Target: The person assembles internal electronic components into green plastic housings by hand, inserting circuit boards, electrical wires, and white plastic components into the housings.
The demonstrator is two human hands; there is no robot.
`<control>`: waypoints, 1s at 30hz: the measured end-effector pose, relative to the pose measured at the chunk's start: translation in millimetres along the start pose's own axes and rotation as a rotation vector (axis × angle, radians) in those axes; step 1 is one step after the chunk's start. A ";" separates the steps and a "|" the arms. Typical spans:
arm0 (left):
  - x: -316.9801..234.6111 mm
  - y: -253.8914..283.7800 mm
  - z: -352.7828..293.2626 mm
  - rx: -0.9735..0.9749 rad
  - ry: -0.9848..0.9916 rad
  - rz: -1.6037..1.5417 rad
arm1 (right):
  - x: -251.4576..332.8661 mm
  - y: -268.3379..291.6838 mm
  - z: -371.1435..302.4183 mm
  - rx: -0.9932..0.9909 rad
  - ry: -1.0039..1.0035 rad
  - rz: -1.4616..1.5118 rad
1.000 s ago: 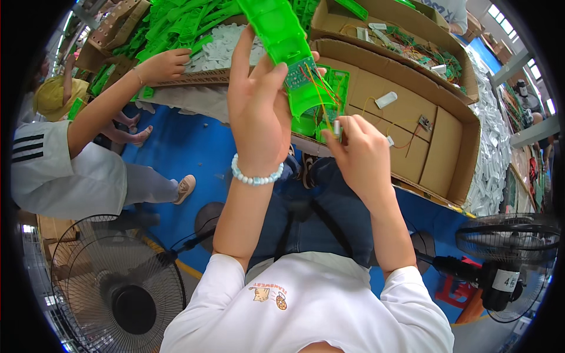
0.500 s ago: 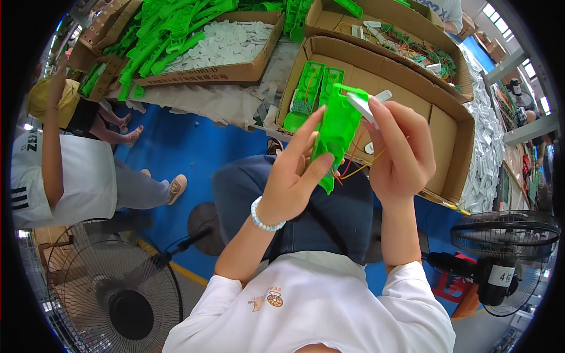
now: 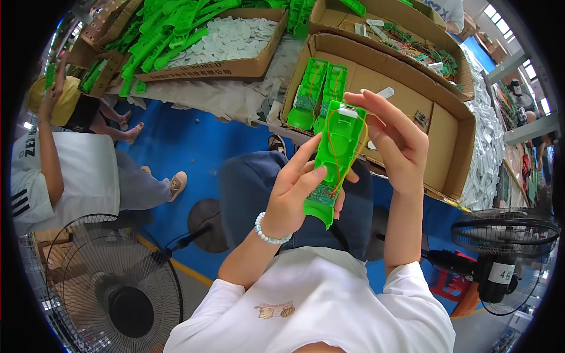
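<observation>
Green plastic housing point(image 3: 344, 141) tilted above my lap point(image 3: 250, 200), my left hand point(image 3: 294, 194) closed around its lower part, my right hand point(image 3: 400, 138) half open beside its top end, near the white piece point(image 3: 347, 110), contact unclear

We see bright, diffuse light, with glare at the windows point(image 3: 498, 23) and soft shading on the shirt point(image 3: 329, 294). Toward the black circular rim, we note bent edges and blurred detail.
</observation>
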State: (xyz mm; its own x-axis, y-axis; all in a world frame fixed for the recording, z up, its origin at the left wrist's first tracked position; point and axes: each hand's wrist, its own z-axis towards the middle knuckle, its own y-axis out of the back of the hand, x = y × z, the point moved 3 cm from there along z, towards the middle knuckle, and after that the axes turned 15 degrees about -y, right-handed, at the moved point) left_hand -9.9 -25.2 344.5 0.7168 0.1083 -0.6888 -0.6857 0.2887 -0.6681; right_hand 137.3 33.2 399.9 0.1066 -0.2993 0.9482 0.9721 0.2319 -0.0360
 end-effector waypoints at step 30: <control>4.8 42.2 -17.7 0.056 -0.063 0.506 | -49.1 -43.2 -34.0 0.029 -0.489 0.502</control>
State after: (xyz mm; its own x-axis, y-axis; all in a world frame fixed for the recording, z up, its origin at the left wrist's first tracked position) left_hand -37.7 -29.3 308.0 0.3042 0.3046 -0.9026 -0.9423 0.2352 -0.2382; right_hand 97.2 6.4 344.2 0.4280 0.3000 0.8525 0.8233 0.2597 -0.5047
